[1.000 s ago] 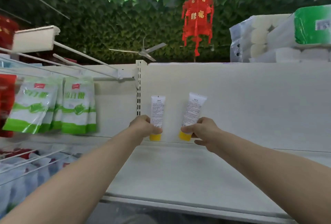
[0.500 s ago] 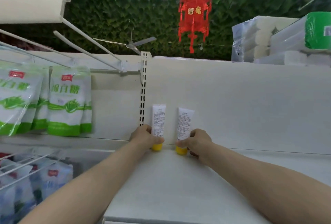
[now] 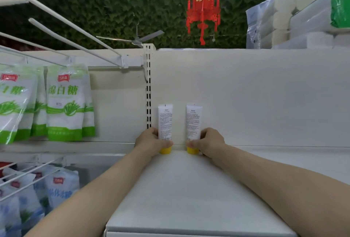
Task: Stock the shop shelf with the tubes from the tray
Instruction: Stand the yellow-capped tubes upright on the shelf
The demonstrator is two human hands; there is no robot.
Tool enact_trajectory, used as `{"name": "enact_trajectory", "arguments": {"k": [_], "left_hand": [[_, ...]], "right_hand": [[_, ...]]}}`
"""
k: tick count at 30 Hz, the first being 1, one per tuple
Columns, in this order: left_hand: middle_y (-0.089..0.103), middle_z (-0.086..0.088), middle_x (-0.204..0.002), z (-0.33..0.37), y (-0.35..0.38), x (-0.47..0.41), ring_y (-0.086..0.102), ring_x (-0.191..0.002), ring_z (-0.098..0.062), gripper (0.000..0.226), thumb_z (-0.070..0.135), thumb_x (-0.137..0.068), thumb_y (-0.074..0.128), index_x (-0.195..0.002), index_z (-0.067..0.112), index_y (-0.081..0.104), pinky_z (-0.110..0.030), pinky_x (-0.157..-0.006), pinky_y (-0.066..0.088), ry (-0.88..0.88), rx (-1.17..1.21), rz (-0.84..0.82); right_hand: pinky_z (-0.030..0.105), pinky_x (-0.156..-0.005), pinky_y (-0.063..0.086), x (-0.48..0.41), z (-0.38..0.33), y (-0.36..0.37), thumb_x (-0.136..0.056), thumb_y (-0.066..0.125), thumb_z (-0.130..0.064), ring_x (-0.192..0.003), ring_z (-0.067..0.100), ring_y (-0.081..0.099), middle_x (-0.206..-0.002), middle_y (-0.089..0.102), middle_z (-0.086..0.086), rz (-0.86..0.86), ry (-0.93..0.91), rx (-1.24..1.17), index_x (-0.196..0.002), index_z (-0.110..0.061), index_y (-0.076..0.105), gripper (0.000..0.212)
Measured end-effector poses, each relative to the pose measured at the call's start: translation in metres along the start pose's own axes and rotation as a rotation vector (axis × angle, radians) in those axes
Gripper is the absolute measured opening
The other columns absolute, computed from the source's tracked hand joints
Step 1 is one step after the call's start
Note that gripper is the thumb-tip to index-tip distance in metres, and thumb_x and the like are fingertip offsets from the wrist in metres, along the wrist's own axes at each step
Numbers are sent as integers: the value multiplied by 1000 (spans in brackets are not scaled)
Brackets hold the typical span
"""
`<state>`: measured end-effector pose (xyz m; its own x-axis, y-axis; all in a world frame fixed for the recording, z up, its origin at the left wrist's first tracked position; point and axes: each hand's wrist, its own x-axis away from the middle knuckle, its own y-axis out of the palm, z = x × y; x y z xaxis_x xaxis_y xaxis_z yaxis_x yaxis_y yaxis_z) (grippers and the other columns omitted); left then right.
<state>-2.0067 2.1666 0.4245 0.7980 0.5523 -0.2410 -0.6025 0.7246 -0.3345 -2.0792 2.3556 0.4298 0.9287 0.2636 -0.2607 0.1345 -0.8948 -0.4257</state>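
— Now, what has changed since a second ago?

— Back then both tubes were held up off the shelf (image 3: 189, 189), the right one tilted. Here they stand upright on their yellow caps at the back of the shelf, against the white back panel (image 3: 246, 94), and the view has moved closer.

— Go left to right for me.

— Far left, green-and-white bags (image 3: 65, 102) hang from wire hooks, with blue-printed bags (image 3: 56, 189) below them. Next, the slotted upright (image 3: 148, 93). Just beside it the left hand (image 3: 151, 143) grips the left tube (image 3: 165, 121) low down, thumb across the front above the cap. Then the right tube (image 3: 193, 122), a small gap apart from the first, with the right hand (image 3: 209, 144) wrapped round its lower part, thumb near the cap.

— And the tubes themselves?

— White, flat-crimped at the top, with fine print and a barcode low on the front; the print is too small to read. Above hangs a red lantern (image 3: 203, 0); packs of paper rolls (image 3: 295, 22) sit at the upper right.
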Motion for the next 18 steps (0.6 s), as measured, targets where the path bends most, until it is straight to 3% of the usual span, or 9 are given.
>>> {"name": "enact_trajectory", "arguments": {"k": [2, 11, 18], "left_hand": [[72, 1, -91, -3, 1, 0, 68, -90, -21, 45, 23, -57, 93, -89, 21, 62, -43, -89, 54, -11, 23, 11], [71, -1, -92, -8, 3, -1, 68, -89, -21, 47, 27, -59, 92, -93, 20, 61, -42, -88, 54, 7, 20, 27], [70, 3, -91, -8, 4, 2, 66, -85, -17, 42, 25, -64, 89, -95, 20, 61, -31, -79, 53, 27, 0, 48]], "right_hand": [[39, -79, 59, -2, 1, 2, -65, 87, -30, -83, 19, 68, -91, 69, 0, 3, -9, 31, -91, -19, 61, 39], [37, -78, 58, 1, 2, 2, -67, 86, -33, -84, 16, 65, -93, 65, -3, 22, -37, 82, -91, -22, 53, 42], [38, -79, 58, 0, 2, 1, -65, 87, -38, -82, 17, 67, -90, 67, -3, 31, -38, 126, -88, -21, 57, 41]]}}
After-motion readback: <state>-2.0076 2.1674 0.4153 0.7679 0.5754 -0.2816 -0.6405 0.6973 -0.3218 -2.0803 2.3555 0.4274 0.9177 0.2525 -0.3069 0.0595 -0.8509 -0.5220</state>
